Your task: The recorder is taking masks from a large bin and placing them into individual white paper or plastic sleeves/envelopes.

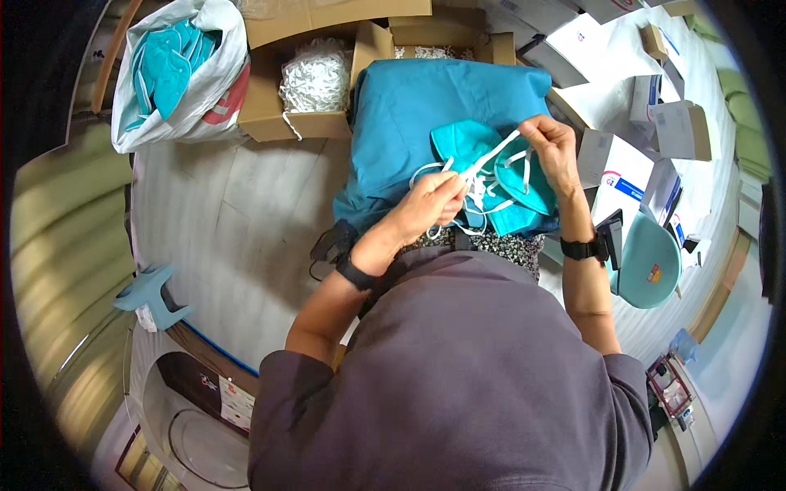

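Note:
My left hand [427, 206] and my right hand [553, 151] are both closed on a white elastic strap [494, 154], pulled taut on a slant between them. Below and around the strap lie several teal face masks [461, 141] with white elastic loops, some bunched near my left fingers. The masks rest on a teal cloth [446, 90] spread over my lap or a support under it; which one is hidden. One mask [536, 192] sits just under my right hand. Whether the taut strap is joined to a mask cannot be made out.
Beyond the cloth stands a cardboard box [286, 127] holding a heap of white elastic straps [315, 78]. Left of it, a white bag [221, 49] holds teal masks. Several white cartons [626, 168] and a pale teal stool [647, 262] stand to the right.

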### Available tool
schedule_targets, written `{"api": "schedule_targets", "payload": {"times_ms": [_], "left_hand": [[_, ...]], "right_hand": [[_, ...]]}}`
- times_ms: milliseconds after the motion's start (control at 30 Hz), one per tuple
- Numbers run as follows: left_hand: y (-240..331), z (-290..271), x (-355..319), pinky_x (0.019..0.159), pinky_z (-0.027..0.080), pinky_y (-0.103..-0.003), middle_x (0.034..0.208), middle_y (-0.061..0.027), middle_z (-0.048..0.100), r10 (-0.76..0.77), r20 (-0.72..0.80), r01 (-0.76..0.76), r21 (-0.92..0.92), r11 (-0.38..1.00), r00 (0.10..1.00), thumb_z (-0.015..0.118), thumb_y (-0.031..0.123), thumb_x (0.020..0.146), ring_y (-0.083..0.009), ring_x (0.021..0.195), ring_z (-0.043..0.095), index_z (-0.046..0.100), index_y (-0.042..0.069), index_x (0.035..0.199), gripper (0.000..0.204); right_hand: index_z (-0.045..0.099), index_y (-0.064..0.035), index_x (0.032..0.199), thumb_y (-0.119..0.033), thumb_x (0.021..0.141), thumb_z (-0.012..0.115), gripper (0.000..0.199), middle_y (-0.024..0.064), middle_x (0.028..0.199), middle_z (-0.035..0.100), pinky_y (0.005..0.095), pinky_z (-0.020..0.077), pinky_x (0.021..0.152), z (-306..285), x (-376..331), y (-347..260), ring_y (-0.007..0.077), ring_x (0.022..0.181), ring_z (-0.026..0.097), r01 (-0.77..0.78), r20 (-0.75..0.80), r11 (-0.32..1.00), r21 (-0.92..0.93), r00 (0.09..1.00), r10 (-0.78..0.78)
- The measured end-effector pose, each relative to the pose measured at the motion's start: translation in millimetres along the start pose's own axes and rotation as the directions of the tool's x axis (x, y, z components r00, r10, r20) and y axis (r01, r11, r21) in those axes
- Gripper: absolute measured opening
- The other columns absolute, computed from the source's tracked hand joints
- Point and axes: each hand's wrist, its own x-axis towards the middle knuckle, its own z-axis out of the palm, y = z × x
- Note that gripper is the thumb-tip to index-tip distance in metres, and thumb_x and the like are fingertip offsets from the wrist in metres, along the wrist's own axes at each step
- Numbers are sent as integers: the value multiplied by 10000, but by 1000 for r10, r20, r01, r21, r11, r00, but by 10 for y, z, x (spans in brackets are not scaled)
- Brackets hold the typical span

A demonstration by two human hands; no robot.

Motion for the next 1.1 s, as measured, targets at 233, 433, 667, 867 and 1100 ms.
{"api": "schedule_targets", "payload": {"times_ms": [233,433,667,867,1100], "left_hand": [[30,1,126,463,246,-184,690,50,387,51,-26,-48,110,993,998,424,269,1052,-25,537,302,533,47,932,275],[7,-51,182,463,283,-199,705,24,440,67,-39,-66,24,998,997,449,149,964,-55,545,354,553,28,940,161],[7,-144,195,459,290,-207,689,-2,475,28,-13,-30,-123,992,1000,430,258,988,-64,537,388,583,25,958,280],[35,-138,219,437,256,-181,668,27,480,31,-67,-32,-21,999,997,470,440,1014,-24,521,350,626,29,941,446],[125,8,258,431,214,-183,629,95,426,131,-161,-101,180,979,978,579,317,987,5,506,310,656,44,926,290]], "right_hand": [[700,-9,885,-151,930,656,155,-4,787,677,212,436,623,172,-147,-27,50,697,545,-20,150,998,61,989,10],[700,-1,910,-121,921,659,127,6,822,666,225,442,701,185,-262,-142,76,771,570,46,281,996,80,957,-66],[736,-13,930,-125,874,701,130,44,833,685,272,454,739,221,-422,-395,108,786,585,65,408,998,12,911,-64],[710,-2,898,-136,881,693,136,39,810,670,273,456,730,237,-443,-410,105,769,577,60,385,997,-48,922,-37],[687,2,883,-129,871,702,132,47,817,658,283,456,741,229,-441,-382,116,784,579,73,419,990,-121,908,-16]]}}
